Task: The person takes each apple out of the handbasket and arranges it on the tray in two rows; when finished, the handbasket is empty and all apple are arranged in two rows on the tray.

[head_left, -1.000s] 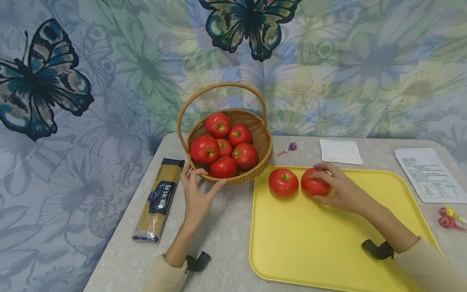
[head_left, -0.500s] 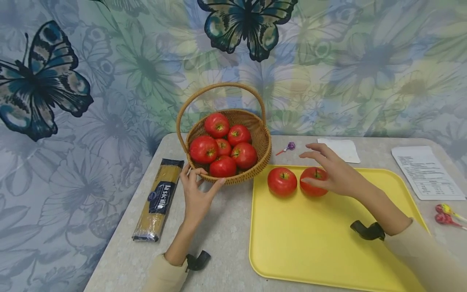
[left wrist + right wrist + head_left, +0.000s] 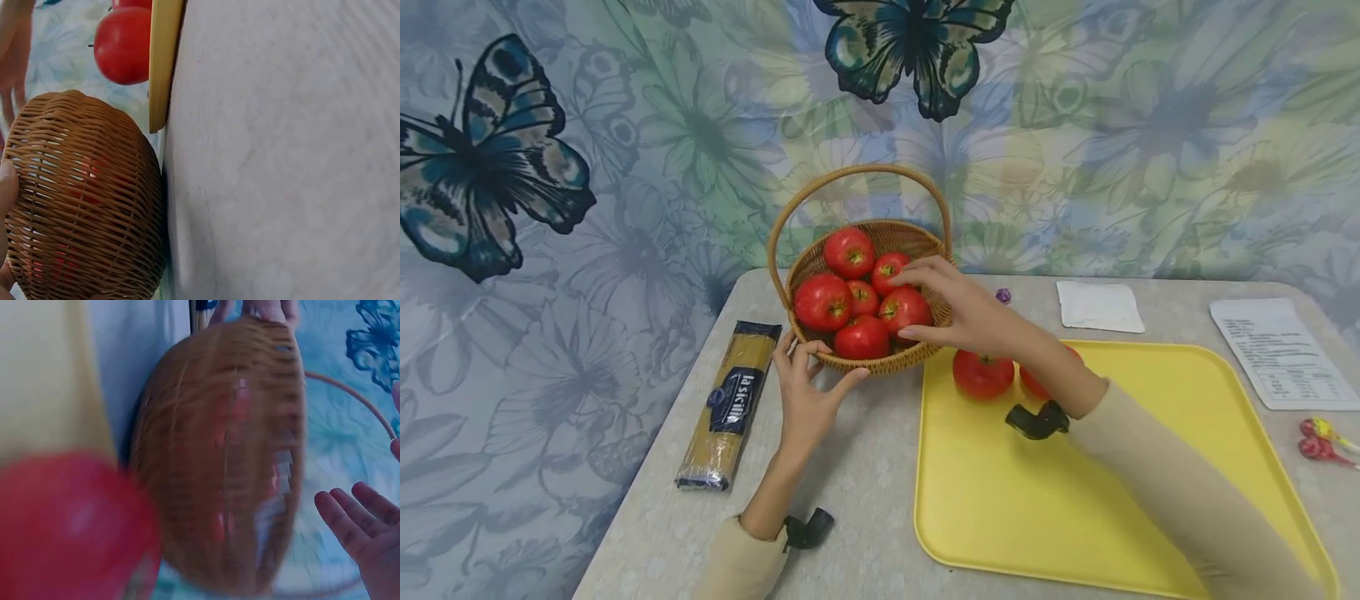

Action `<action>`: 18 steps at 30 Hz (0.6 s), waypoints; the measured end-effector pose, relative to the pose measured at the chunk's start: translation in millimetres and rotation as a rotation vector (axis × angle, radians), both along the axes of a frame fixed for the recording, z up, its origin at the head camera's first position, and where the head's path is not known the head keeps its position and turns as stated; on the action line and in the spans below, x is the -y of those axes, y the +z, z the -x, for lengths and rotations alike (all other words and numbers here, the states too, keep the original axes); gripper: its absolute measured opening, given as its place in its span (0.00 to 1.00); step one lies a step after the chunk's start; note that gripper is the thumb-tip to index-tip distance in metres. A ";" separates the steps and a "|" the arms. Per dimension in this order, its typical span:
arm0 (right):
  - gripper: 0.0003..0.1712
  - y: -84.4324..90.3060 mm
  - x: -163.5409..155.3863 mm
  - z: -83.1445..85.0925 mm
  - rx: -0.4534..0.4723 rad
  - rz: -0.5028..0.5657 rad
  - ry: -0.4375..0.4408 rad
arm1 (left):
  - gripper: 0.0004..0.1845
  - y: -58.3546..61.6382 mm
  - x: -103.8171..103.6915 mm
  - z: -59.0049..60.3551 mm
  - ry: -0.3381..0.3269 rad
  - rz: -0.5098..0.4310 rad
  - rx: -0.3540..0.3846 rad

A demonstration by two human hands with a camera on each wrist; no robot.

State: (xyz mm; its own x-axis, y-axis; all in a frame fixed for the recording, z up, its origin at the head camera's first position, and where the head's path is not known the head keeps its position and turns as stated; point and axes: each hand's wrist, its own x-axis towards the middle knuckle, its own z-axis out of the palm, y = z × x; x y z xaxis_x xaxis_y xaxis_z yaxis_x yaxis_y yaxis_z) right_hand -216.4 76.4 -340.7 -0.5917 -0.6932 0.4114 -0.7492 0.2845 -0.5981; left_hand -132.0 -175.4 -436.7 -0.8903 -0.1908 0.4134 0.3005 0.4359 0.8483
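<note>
Right hand (image 3: 958, 312) has left the tray's tomatoes and now hovers over the wicker basket (image 3: 925, 287), fingers spread, gripping nothing. Left hand (image 3: 808, 400) steadies the basket's near rim, fingers curled against it. Spaghetti packet (image 3: 730, 404) reads "la sicilia". Yellow tray (image 3: 1075, 500) holds two tomatoes (image 3: 981, 375), one half hidden by the forearm. Right wrist view is blurred; left wrist view shows the basket's weave from the side. Printed sheet (image 3: 1277, 354) is unreadable.

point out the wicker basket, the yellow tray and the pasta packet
wicker basket (image 3: 880, 363), head view, front of its woven wall
yellow tray (image 3: 1037, 508), head view, bare middle of its floor
pasta packet (image 3: 730, 402), head view, dark label at its middle
</note>
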 end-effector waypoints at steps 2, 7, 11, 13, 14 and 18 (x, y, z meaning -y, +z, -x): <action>0.32 -1.7 23.1 8.9 0.016 -0.027 0.028 | 0.27 -1.8 2.0 0.4 -0.001 0.015 -0.002; 0.31 -13.8 72.0 28.5 0.061 -0.095 0.085 | 0.26 -3.7 5.1 -0.3 0.007 0.044 -0.004; 0.30 -22.4 96.9 38.3 0.107 -0.114 0.085 | 0.27 -4.0 5.4 -1.0 0.002 0.052 -0.004; 0.31 -25.2 105.5 41.9 0.133 -0.125 0.083 | 0.26 -3.9 5.4 -0.9 -0.002 0.053 -0.005; 0.31 -26.3 109.1 43.4 0.144 -0.133 0.080 | 0.26 -3.7 5.5 -0.8 -0.004 0.051 -0.006; 0.36 -29.1 120.7 48.9 0.143 -0.159 0.061 | 0.26 -3.2 6.2 -0.3 -0.008 0.044 -0.013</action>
